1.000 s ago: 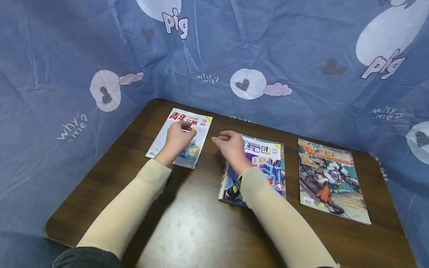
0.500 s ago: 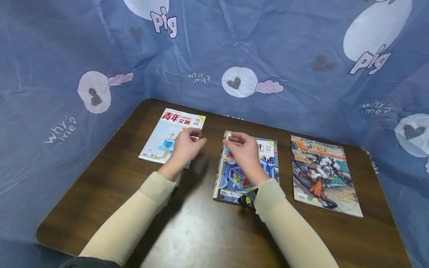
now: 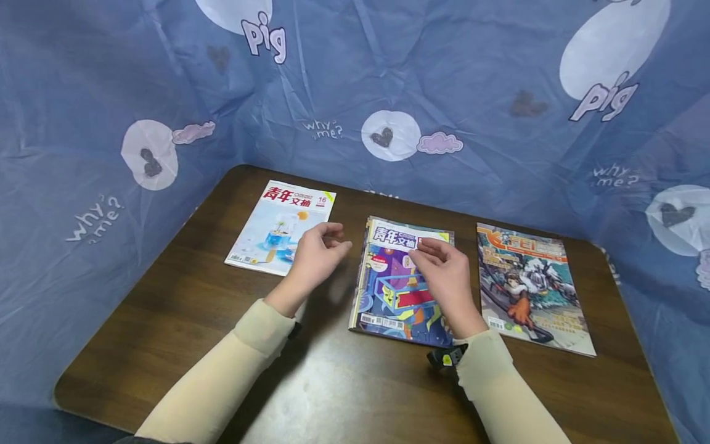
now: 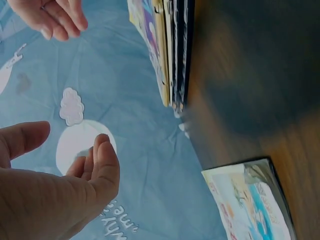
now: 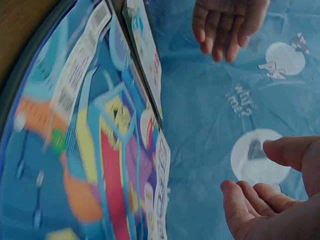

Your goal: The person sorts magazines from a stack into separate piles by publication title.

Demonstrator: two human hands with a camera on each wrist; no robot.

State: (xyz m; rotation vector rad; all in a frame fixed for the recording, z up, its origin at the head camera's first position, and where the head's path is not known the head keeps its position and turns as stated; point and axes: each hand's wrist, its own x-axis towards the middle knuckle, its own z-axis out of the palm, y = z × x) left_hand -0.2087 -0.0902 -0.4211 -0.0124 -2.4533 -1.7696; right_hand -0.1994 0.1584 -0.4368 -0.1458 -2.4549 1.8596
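Observation:
Above the right edge of a white-and-blue magazine (image 3: pixel 249 237) hovers my left hand (image 3: pixel 318 256), fingers loosely bent with nothing in them. My right hand (image 3: pixel 446 277) hangs over a stack of magazines (image 3: pixel 388 296) in the middle, its thumb and fingers apart and holding nothing. A purple-titled cover lies on top of that stack. In the left wrist view a gap shows between the thumb and fingers of my left hand (image 4: pixel 65 185). The right wrist view likewise shows my right hand (image 5: pixel 275 195) with thumb and fingertips apart, beside the top magazine (image 5: pixel 105 150).
A comic magazine (image 3: pixel 535 290) with an orange title lies to the right of the stack. All rest on a brown wooden table (image 3: pixel 183 333) with rounded corners. Blue printed cloth (image 3: pixel 322 74) hangs around its back and sides.
My right hand has moved right and slightly nearer across the stack, uncovering more of the top cover. My left hand has moved right and nearer, off the left magazine's middle. The view shifted slightly.

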